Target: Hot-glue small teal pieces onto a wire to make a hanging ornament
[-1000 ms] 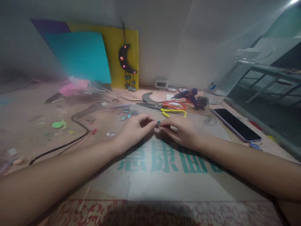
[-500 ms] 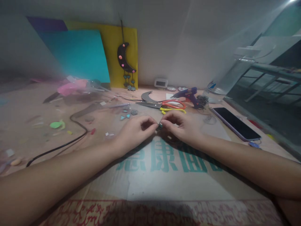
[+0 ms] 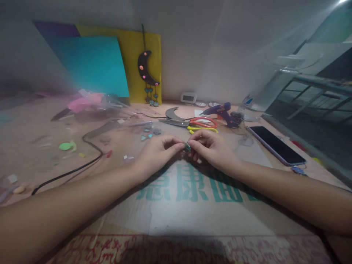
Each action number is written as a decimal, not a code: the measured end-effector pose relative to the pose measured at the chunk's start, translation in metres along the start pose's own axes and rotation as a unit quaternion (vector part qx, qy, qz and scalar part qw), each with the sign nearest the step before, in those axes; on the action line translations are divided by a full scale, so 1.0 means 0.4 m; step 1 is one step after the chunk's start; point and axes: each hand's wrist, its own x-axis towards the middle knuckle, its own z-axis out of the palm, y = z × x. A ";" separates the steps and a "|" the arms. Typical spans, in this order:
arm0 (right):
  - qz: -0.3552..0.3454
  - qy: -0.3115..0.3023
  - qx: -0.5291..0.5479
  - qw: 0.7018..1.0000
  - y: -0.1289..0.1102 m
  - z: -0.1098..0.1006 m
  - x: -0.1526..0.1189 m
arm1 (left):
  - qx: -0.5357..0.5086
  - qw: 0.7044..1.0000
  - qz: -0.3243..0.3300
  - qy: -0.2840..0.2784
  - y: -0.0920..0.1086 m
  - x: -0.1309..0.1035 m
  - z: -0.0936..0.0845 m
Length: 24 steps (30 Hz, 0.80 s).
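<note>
Between the fingertips of both hands is a small teal piece (image 3: 188, 147), too small to make out its shape. My left hand (image 3: 162, 152) pinches it from the left with thumb and index finger. From the other side, my right hand (image 3: 210, 148) closes thumb and index finger on it, its other fingers curled beneath. Just beyond the hands lie scissors (image 3: 202, 123) with one red and one yellow handle. Left of them are small blue cut pieces (image 3: 146, 136) and a grey flower-shaped piece (image 3: 157, 131). A grey crescent cutout (image 3: 174, 114) rests behind the scissors.
A purple glue gun (image 3: 220, 110) lies at the back, a phone (image 3: 276, 145) on the right. A black cable (image 3: 74, 169) curves across the left among scraps. A decorated moon hanging (image 3: 145, 68) is against yellow card (image 3: 132, 47) by the wall.
The teal piece has turned slightly between the fingertips and shows a little more. The fingers of my right hand have shifted slightly; both arms stay nearly in place.
</note>
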 end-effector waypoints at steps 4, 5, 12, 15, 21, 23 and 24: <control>-0.013 0.002 -0.009 1.000 -0.001 -0.003 0.004 | 0.006 1.000 -0.024 0.019 0.010 0.000 -0.003; -0.016 0.002 -0.011 1.000 -0.001 -0.004 0.005 | 0.005 0.999 -0.032 0.023 0.012 0.001 -0.004; 0.021 -0.020 -0.028 0.999 0.003 -0.004 0.010 | 0.013 0.999 -0.021 0.029 0.011 0.002 -0.005; 0.031 -0.022 -0.027 0.999 0.005 -0.002 0.009 | 0.020 1.000 -0.010 0.022 0.006 0.002 -0.003; 0.024 -0.024 -0.012 0.999 0.009 -0.003 0.010 | 0.024 0.999 0.004 0.026 -0.006 0.006 -0.003; 0.027 -0.023 -0.011 0.999 0.007 -0.002 0.009 | 0.025 0.999 0.007 0.029 -0.009 0.006 -0.004; 0.028 -0.023 -0.012 0.999 0.006 -0.002 0.009 | 0.022 0.999 0.007 0.027 -0.009 0.005 -0.004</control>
